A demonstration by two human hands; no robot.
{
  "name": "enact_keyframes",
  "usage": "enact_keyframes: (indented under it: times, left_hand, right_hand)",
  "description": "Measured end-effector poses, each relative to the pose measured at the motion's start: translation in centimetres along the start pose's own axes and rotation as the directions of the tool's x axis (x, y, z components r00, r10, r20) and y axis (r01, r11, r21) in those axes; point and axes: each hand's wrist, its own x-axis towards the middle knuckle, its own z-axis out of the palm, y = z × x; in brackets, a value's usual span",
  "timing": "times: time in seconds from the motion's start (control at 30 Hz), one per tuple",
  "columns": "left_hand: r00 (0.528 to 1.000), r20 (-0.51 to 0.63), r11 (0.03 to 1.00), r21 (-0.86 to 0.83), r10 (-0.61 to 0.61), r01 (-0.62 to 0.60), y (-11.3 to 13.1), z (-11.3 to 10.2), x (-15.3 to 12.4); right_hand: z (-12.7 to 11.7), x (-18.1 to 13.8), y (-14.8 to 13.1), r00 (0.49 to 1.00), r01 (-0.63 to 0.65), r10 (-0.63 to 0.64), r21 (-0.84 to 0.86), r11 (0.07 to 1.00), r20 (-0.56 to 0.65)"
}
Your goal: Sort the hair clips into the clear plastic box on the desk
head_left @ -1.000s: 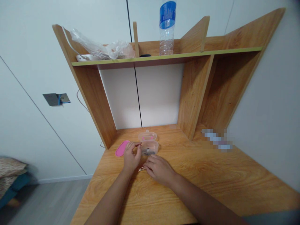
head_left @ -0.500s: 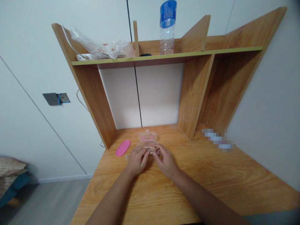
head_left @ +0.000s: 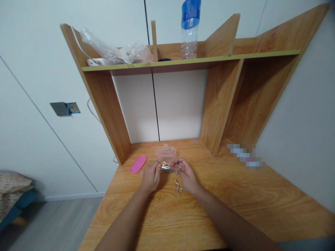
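Shiny, looped metal piece (head_left: 178,187) newly on desk (head_left: 162,216)

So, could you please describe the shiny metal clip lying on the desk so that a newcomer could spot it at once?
On the wooden desk under the shelf unit, find the clear open case. The metal clip lies nearer the camera, just beside the right hand; unlike the similar shiny piece held in the left hand, it rests on the wood.

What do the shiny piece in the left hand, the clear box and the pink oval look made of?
Shiny piece: probably polished metal, given its bright glints.
Clear box: likely smooth plastic; wood colour shows through.
Pink oval: matte, evenly coloured; plastic or silicone, can't tell.
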Motion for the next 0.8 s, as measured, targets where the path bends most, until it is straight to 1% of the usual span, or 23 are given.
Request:
enact_keyframes:
  times: [0.1,0.2,0.27,0.33,0.43,0.5,0.6,0.7,0.8]
  left_hand:
    - [1.000,0.000,1.000,-0.013,0.002,-0.002,0.1,0.0,0.0]
    - [1.000,-0.003,1.000,-0.028,0.010,-0.010,0.1,-0.1,-0.1]
    - [1.000,-0.012,0.999,-0.038,0.013,-0.014,0.2,-0.2,-0.1]
    - [1.000,-0.027,0.999,-0.047,0.012,-0.013,0.2,-0.3,-0.1]
    - [0.999,-0.053,0.999,-0.053,0.005,-0.007,0.3,-0.3,0.0]
    - [0.998,-0.068,0.999,-0.054,0.001,-0.005,0.5,-0.4,0.0]
    - [0.997,-0.081,0.998,-0.055,0.000,-0.005,0.8,-0.5,0.2]
    - [0.995,-0.095,0.998,-0.064,-0.008,0.002,1.0,-0.5,0.3]
    - [0.993,-0.117,0.996,-0.084,-0.030,0.021,1.0,-0.5,0.4]
  right_hand:
    - [-0.4,-0.3,-0.3,0.997,-0.013,0.021,-0.109,0.994,0.073]
    - [-1.4,-0.6,-1.0,0.985,-0.017,0.064,-0.285,0.958,0.158]
    - [-2.1,-0.7,-1.7,0.980,-0.009,0.093,-0.426,0.905,0.177]
    - [-2.6,-0.7,-2.3,0.982,-0.010,0.115,-0.557,0.830,0.153]
    - [-2.5,-0.8,-2.7,0.979,0.005,0.136,-0.687,0.726,0.151]
    - [-2.1,-1.0,-2.7,0.971,0.042,0.143,-0.727,0.685,0.191]
    - [-1.6,-1.3,-2.5,0.954,0.115,0.130,-0.732,0.671,0.269]
    - [-1.4,-1.3,-2.7,0.932,0.194,0.085,-0.685,0.703,0.352]
    - [-1.4,-1.0,-3.2,0.909,0.255,0.025,-0.601,0.757,0.417]
